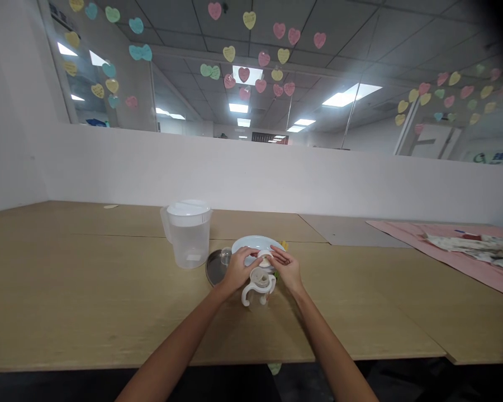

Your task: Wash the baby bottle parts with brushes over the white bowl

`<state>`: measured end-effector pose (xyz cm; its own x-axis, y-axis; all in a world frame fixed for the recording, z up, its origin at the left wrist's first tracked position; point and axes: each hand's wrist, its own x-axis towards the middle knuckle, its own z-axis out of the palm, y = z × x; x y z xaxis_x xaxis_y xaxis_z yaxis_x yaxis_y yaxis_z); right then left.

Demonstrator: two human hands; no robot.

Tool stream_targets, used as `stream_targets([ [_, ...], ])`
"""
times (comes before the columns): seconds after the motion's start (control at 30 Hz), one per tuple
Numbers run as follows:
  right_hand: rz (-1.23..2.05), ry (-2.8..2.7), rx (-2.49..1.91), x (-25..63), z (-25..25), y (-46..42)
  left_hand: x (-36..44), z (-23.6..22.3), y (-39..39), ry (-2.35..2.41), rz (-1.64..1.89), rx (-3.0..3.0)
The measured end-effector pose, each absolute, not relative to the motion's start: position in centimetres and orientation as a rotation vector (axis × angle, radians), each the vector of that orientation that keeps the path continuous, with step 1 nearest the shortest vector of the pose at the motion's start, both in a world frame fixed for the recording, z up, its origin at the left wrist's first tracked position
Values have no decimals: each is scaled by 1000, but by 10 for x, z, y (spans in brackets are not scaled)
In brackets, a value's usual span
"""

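A white baby cup with two curved handles [259,286] stands on the wooden table between my hands. My left hand [237,269] curls round its upper left side. My right hand [285,267] pinches a small pale ring-shaped part [266,258] just above the cup's open top. Right behind them lies a pale blue plate [256,244]. A dark round lid with a clear knob [216,266] lies flat beside my left hand.
A clear plastic pitcher with a white lid [188,233] stands left of the plate. A pink cloth [465,251] with papers on it covers the table's right end. A white partition wall [276,173] runs along the table's back edge.
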<state>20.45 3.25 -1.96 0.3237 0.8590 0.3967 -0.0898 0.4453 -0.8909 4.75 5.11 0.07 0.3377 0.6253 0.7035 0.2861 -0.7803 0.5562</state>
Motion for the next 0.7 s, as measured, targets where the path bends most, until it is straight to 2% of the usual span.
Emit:
stream_targets([
  [0.3,587,-1284,-892,203,-22,33,54,5,46,890,1503,2217],
  [0.7,492,-1320,-939,201,-22,32,54,6,43,846,1527,2252],
])
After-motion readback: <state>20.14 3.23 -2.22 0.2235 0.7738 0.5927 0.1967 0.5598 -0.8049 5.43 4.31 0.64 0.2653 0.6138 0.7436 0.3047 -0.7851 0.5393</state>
